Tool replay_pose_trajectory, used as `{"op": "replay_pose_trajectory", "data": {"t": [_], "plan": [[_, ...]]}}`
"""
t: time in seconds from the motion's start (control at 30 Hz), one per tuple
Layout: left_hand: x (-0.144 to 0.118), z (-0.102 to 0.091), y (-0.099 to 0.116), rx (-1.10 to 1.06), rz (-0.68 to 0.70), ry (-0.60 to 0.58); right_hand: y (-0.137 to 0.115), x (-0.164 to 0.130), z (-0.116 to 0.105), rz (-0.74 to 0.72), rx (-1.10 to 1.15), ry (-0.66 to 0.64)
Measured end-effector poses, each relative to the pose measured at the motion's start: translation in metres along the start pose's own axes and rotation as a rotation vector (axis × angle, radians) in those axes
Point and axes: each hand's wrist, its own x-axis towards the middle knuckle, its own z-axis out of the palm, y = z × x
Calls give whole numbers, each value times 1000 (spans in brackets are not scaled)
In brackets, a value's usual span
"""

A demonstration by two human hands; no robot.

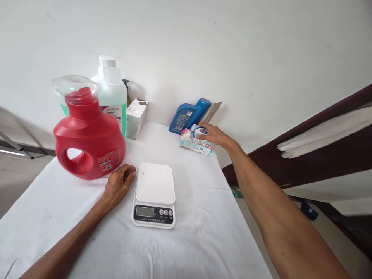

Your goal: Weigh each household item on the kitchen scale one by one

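A white kitchen scale (pixel 154 193) with a dark display sits in the middle of the white-covered table (pixel 188 240). My left hand (pixel 118 185) rests on the cloth, fingers curled, just left of the scale and in front of a red detergent jug (pixel 88 137). My right hand (pixel 213 135) reaches to the far right of the table and closes around a small white and blue packet (pixel 199 131), which lies on a flat pastel pack (pixel 196 146).
Behind the red jug stand a large green liquid bottle (pixel 112 95) and a small white box (pixel 136 117). A blue bottle (pixel 188 115) leans against the wall. The table's right edge drops to a dark wooden frame (pixel 305 155).
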Motion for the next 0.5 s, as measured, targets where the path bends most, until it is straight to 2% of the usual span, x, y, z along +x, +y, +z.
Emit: {"op": "replay_pose_trajectory", "data": {"t": [0.1, 0.17, 0.27, 0.4, 0.5], "plan": [[-1, 1, -2, -21, 17, 7, -8, -6, -2, 52, -60, 88], [-1, 2, -3, -31, 22, 5, -24, -12, -3, 6, -77, 188], [-2, 2, -6, -37, 37, 3, -70, -27, 3, -219, -10, 316], [-4, 5, -12, -24, 112, 21, -149, -63, 31, -511, 117, 302], [-11, 5, -4, -11, 257, 73, -188, -106, 57, -621, 187, 281]]}}
